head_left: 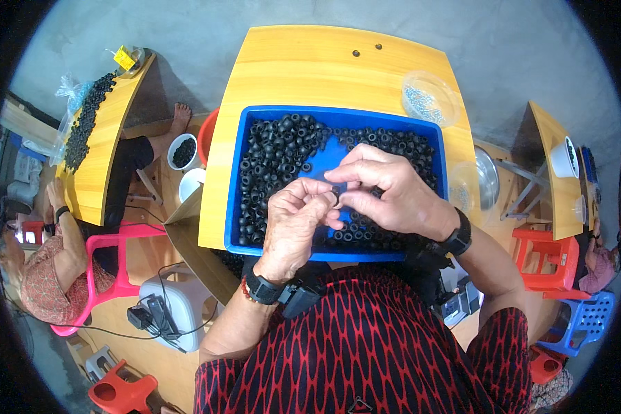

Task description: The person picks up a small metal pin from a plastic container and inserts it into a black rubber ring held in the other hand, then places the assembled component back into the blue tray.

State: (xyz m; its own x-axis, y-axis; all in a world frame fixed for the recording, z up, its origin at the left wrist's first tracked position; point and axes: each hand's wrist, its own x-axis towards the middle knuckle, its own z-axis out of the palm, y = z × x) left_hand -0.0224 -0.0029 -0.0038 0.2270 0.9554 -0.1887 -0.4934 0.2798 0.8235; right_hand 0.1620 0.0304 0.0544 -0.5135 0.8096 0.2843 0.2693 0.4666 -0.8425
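Observation:
Above a blue tray [236, 172] of small round black parts, both my hands meet. My left hand [293, 214] pinches one small black part [336, 196] between thumb and fingers. Close against it, the curled thumb and fingers of my right hand [397, 190] come together; whatever they hold is too small to make out. Many black parts [276, 148] with round openings are heaped on the tray's left side, and others lie along its far and right sides. Blue tray floor shows between the heaps.
The tray rests on a yellow wooden table [290, 65]. At its right stand a clear tub [429, 100] of small shiny pieces and another clear container [462, 188]. A cardboard box [194, 234] is at the near left. People sit at side tables to the left and right.

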